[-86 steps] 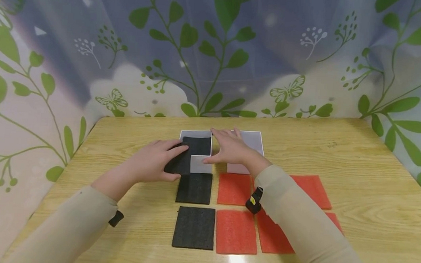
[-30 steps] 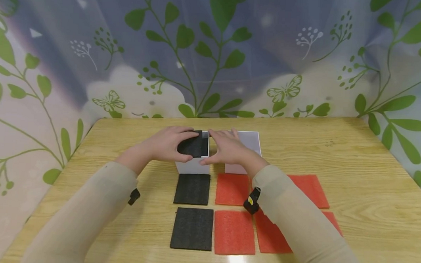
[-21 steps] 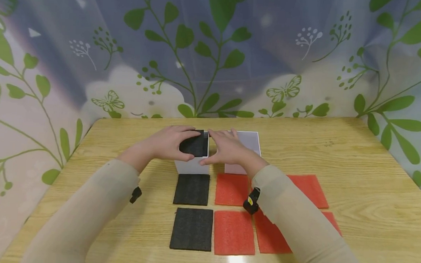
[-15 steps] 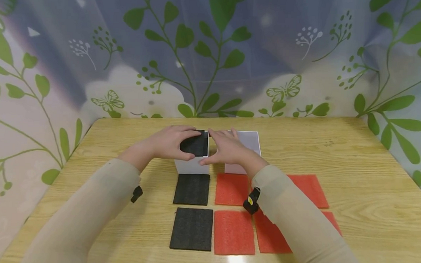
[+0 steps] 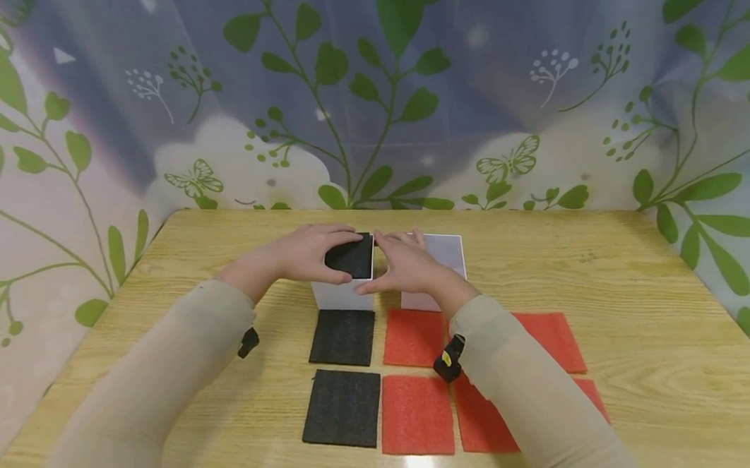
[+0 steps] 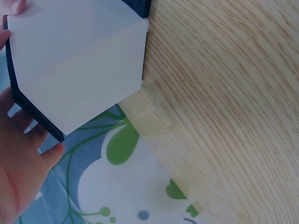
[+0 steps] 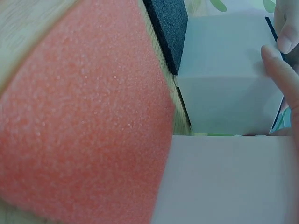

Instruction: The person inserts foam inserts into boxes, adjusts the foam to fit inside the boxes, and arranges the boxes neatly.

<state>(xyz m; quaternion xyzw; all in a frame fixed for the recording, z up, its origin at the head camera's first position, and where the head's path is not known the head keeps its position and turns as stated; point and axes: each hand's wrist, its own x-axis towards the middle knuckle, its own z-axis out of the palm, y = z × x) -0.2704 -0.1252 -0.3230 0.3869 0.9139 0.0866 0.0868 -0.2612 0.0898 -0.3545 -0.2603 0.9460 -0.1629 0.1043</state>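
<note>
In the head view, my left hand (image 5: 313, 253) spans a black foam square (image 5: 351, 256) at the open top of the left white box (image 5: 344, 296). Its thumb lies at the near edge and its fingers at the far edge. The left wrist view shows the dark foam edge (image 6: 35, 115) along the box rim, fingertips against it. My right hand (image 5: 408, 264) grips that box at its right side, thumb on the front wall and fingertips at the far corner. The right wrist view has its thumb (image 7: 280, 70) by the white wall (image 7: 229, 102).
A second white box (image 5: 448, 252) stands just right, partly behind my right hand. Two black foam squares (image 5: 342, 407) lie in front. Several red foam squares (image 5: 418, 414) lie to their right, some under my right sleeve (image 5: 532, 383). A leaf-patterned curtain (image 5: 381, 107) borders the wooden table (image 5: 633, 290).
My left hand has brought the black foam square from the box's left front up and right, over its opening, then nudged it toward the right rim. My right hand has stayed put.
</note>
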